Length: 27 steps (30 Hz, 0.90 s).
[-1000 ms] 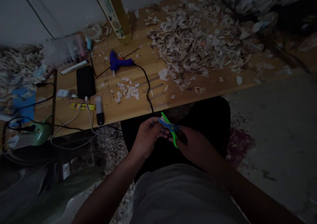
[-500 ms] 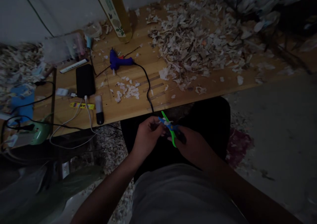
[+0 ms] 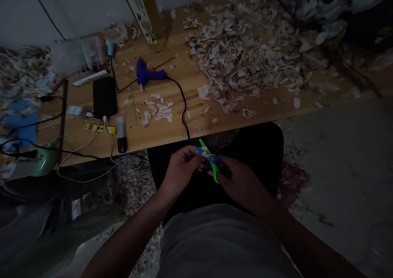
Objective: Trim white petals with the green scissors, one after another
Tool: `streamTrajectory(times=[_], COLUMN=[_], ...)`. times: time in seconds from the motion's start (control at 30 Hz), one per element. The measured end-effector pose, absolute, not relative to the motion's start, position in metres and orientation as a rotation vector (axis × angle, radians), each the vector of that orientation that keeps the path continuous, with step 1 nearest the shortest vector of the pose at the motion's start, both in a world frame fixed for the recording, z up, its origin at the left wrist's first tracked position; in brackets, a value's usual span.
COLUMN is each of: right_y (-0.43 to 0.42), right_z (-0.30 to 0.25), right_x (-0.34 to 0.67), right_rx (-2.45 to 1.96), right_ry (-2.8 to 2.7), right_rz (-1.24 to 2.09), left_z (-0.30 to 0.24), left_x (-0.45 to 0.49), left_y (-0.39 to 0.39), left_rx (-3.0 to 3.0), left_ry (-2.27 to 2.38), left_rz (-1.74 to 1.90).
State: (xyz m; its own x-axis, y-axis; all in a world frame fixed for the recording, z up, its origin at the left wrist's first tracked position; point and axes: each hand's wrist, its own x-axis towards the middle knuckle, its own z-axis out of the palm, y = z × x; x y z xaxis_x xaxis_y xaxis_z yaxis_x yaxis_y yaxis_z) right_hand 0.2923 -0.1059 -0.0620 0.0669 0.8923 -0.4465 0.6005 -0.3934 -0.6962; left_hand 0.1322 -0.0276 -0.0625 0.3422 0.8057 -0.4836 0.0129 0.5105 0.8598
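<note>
Above my lap, my right hand point(image 3: 235, 173) is closed round the handles of green and blue scissors point(image 3: 212, 158), their blades pointing up and left. My left hand point(image 3: 183, 165) is pinched just left of the blades. Between its fingers and the scissors shows a small pale flake point(image 3: 203, 150), like the pieces on the table; its outline is hard to make out in the dim light. Beyond the hands, a few pale flakes point(image 3: 162, 112) lie on the wooden table point(image 3: 135, 141).
A blue glue gun point(image 3: 149, 72) lies on the table, its cord hanging over the front edge. A large heap of flakes point(image 3: 239, 53) covers the back right. A bottle point(image 3: 147, 18) stands at the wall. Left are a black power bank point(image 3: 105, 97), cables and a green device point(image 3: 46, 161).
The scissor blades have closed slightly around the pale flake. Both hands stay in nearly the same place, while the view has shifted a little.
</note>
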Motion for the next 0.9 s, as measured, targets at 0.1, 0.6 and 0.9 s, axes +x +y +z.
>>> streamTrajectory(times=[0.1,0.6,0.9], right_y=[-0.105,-0.106,-0.104], right_z=[-0.06,-0.066,-0.063], right_x=[0.293,0.289,0.289], right_rx=[-2.014,-2.055,-2.015], right_ry=[-1.483,-1.43,-1.435], right_rz=[1.251,1.227,1.256], left_z=[-0.06,-0.068,-0.068], left_x=[0.128,0.146,0.137], left_y=[-0.021,-0.038,-0.026], left_rx=[1.031,0.476,0.871], left_ry=[1.088,1.021,1.069], left_rz=[0.574,0.741,0.716])
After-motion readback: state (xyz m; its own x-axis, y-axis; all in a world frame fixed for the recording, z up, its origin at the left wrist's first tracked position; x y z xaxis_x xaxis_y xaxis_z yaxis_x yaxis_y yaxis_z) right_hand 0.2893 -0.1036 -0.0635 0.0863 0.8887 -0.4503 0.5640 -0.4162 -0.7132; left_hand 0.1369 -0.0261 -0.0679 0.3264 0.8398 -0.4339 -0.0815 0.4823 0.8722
